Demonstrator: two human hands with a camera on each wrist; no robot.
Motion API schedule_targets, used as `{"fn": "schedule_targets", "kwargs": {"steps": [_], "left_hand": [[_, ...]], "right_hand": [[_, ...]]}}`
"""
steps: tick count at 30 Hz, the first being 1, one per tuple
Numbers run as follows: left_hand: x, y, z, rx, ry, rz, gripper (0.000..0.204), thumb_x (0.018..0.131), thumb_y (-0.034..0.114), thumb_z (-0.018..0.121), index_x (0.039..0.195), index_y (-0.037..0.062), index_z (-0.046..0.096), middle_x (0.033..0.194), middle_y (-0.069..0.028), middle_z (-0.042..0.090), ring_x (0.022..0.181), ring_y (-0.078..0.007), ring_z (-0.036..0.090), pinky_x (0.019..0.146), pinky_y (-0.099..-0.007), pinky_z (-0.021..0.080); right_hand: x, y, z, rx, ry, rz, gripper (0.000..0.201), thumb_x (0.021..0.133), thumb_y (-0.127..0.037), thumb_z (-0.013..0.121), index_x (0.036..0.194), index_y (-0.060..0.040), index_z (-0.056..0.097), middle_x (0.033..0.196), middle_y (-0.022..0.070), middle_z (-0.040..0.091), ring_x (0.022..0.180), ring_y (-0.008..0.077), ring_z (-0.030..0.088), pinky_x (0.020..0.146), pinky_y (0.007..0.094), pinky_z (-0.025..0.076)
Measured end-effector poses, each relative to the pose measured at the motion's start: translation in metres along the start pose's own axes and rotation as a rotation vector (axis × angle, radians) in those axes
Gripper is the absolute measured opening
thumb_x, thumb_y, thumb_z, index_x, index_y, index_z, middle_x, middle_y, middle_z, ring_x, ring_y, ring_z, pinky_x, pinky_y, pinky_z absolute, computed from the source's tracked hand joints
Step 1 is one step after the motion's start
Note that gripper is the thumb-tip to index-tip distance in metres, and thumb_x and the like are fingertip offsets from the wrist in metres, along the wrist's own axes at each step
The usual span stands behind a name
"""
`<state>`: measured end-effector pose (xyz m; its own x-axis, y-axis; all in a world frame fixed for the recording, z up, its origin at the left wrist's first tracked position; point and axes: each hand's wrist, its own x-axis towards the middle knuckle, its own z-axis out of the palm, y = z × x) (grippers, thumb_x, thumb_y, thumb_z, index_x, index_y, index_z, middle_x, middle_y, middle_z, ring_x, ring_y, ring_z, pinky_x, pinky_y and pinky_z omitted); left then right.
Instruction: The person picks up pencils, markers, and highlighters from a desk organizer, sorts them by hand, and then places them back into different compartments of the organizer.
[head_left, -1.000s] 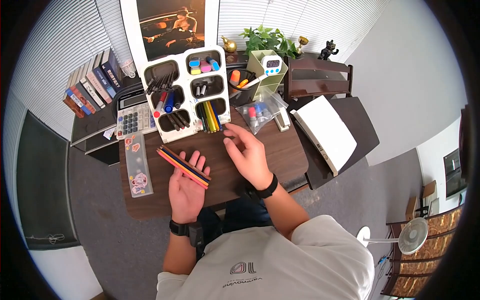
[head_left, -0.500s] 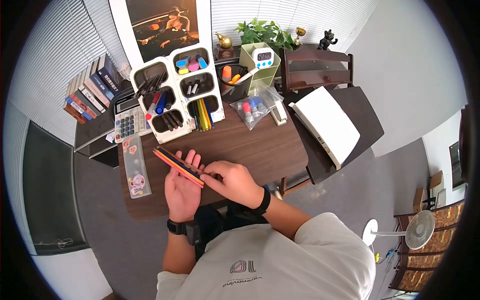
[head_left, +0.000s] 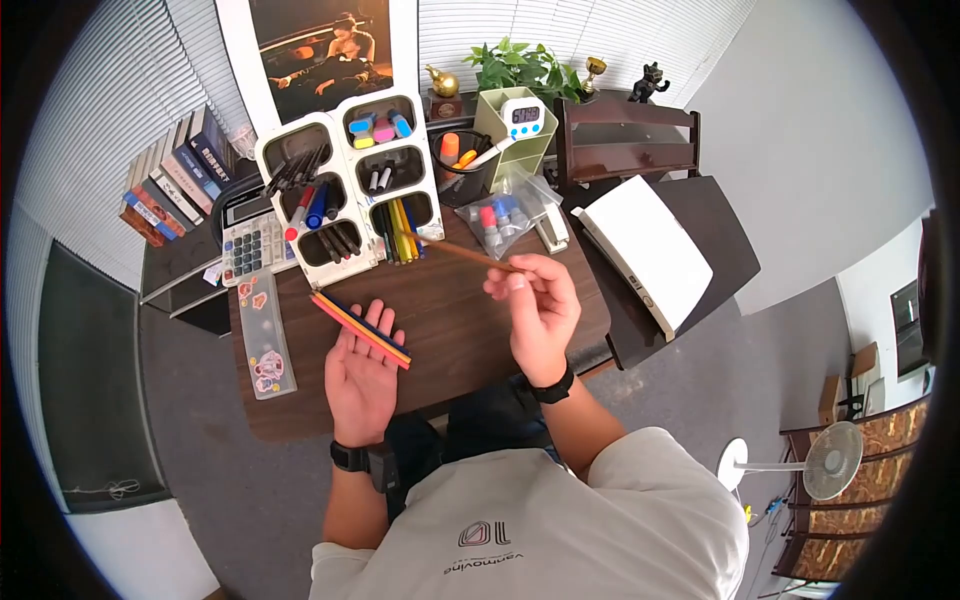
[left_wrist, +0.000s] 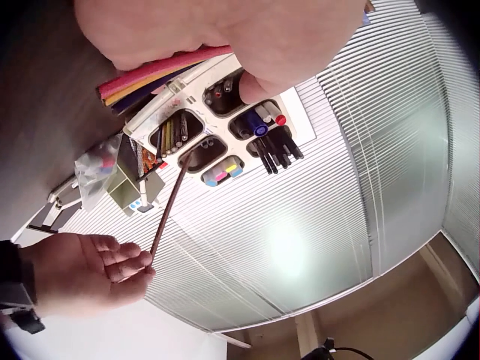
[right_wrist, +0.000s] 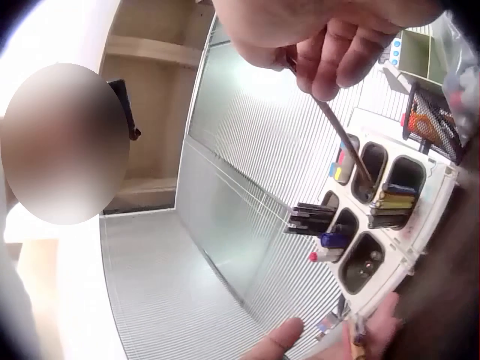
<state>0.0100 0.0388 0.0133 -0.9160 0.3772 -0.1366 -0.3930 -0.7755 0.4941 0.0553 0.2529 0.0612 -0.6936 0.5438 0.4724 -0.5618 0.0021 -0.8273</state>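
My left hand (head_left: 362, 388) lies palm up over the near left of the table, fingers stretched out. Across those fingers rest a few colored pencils (head_left: 360, 330): pink, yellow-orange and dark blue. Between thumb and fingertips my right hand (head_left: 543, 315) pinches a brown colored pencil (head_left: 462, 251). Its far end overlaps, in the head view, the lower right compartment of the white organizer (head_left: 350, 190), where several colored pencils (head_left: 400, 228) stand. In the right wrist view the brown pencil (right_wrist: 341, 135) points at the organizer's compartments.
Left of the organizer are a calculator (head_left: 255, 250) and a translucent pencil case (head_left: 265, 340) with stickers. To its right stand a black mesh cup (head_left: 462, 180), a green holder (head_left: 535, 160) with a white timer, a plastic bag of bottles (head_left: 505, 220) and a stapler (head_left: 551, 230).
My right hand came down to the left palm, took the brown pencil from the bunch and lifted it away to the right. The left hand stays in place with the other pencils.
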Motion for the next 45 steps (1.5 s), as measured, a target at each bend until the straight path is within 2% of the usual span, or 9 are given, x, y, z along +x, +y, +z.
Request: {"fn": "schedule_targets", "kwargs": {"steps": [12,25,30,31,34,37,42,44,45], "left_hand": [[-0.001,0.001,-0.003,-0.075,-0.014,0.002,0.054,0.105,0.033,0.048,0.151,0.0052,0.040,0.156,-0.0183,0.043,0.145,-0.0310,0.042,0.120,-0.0486,0.034],[-0.003,0.001,-0.001,-0.087,-0.023,0.005,0.053,0.106,0.032,0.047,0.153,0.0080,0.038,0.156,-0.0191,0.043,0.144,-0.0309,0.043,0.119,-0.0490,0.036],[-0.002,0.001,0.001,-0.056,0.020,0.008,0.056,0.106,0.034,0.046,0.154,0.0078,0.037,0.157,-0.0202,0.042,0.145,-0.0310,0.042,0.120,-0.0483,0.034],[-0.002,0.001,0.001,-0.053,0.020,0.004,0.056,0.106,0.034,0.046,0.154,0.0078,0.037,0.157,-0.0202,0.042,0.145,-0.0310,0.042,0.120,-0.0483,0.034],[-0.002,0.000,-0.001,-0.057,-0.009,0.011,0.056,0.106,0.035,0.046,0.154,0.0067,0.037,0.157,-0.0209,0.041,0.145,-0.0311,0.041,0.120,-0.0475,0.034],[-0.001,-0.001,-0.004,-0.032,-0.060,0.032,0.056,0.106,0.035,0.046,0.153,0.0058,0.037,0.157,-0.0211,0.041,0.146,-0.0312,0.040,0.121,-0.0472,0.034],[-0.002,0.000,-0.005,-0.040,-0.047,0.020,0.057,0.106,0.035,0.045,0.155,0.0061,0.036,0.158,-0.0207,0.040,0.147,-0.0312,0.039,0.121,-0.0472,0.032],[-0.002,0.000,-0.001,-0.038,-0.029,0.022,0.058,0.106,0.036,0.045,0.155,0.0061,0.035,0.159,-0.0203,0.039,0.147,-0.0311,0.038,0.121,-0.0482,0.032],[-0.002,0.000,0.001,-0.037,-0.012,0.023,0.058,0.106,0.036,0.044,0.155,0.0060,0.035,0.160,-0.0200,0.039,0.148,-0.0309,0.038,0.122,-0.0492,0.032]], "right_hand": [[0.012,0.033,0.032,-0.356,-0.239,0.186,0.040,0.094,-0.009,0.072,0.131,-0.0012,0.060,0.122,0.0122,0.069,0.092,0.0126,0.070,0.070,0.0252,0.054],[0.010,0.037,0.034,-0.400,-0.245,0.174,0.049,0.093,-0.010,0.073,0.138,-0.0014,0.056,0.123,0.0130,0.068,0.091,0.0138,0.070,0.067,0.0254,0.053],[-0.011,0.023,0.025,-0.492,-0.229,0.086,0.029,0.093,-0.009,0.073,0.121,-0.0027,0.065,0.109,0.0091,0.070,0.078,0.0121,0.067,0.064,0.0266,0.051],[-0.017,0.018,0.028,-0.449,-0.259,0.088,0.015,0.092,-0.012,0.074,0.104,-0.0033,0.069,0.094,0.0082,0.070,0.070,0.0140,0.065,0.062,0.0280,0.051],[-0.027,0.003,0.032,-0.563,-0.546,0.126,0.016,0.091,-0.022,0.076,0.092,-0.0064,0.072,0.078,0.0085,0.067,0.067,0.0237,0.067,0.061,0.0335,0.054],[-0.034,0.008,0.032,-0.716,-0.636,-0.003,0.017,0.091,-0.023,0.076,0.093,-0.0070,0.072,0.080,0.0081,0.069,0.070,0.0258,0.069,0.062,0.0358,0.055],[-0.031,0.011,0.034,-0.642,-0.549,0.083,0.013,0.090,-0.019,0.076,0.093,-0.0067,0.073,0.080,0.0082,0.070,0.070,0.0252,0.069,0.062,0.0346,0.055],[-0.030,0.015,0.030,-0.483,-0.390,0.075,0.011,0.092,-0.009,0.076,0.099,-0.0019,0.072,0.088,0.0072,0.073,0.072,0.0134,0.068,0.064,0.0271,0.054],[-0.029,0.016,0.026,-0.484,-0.392,0.076,0.011,0.092,-0.009,0.076,0.099,-0.0019,0.072,0.088,0.0072,0.073,0.072,0.0134,0.068,0.064,0.0271,0.054]]}}
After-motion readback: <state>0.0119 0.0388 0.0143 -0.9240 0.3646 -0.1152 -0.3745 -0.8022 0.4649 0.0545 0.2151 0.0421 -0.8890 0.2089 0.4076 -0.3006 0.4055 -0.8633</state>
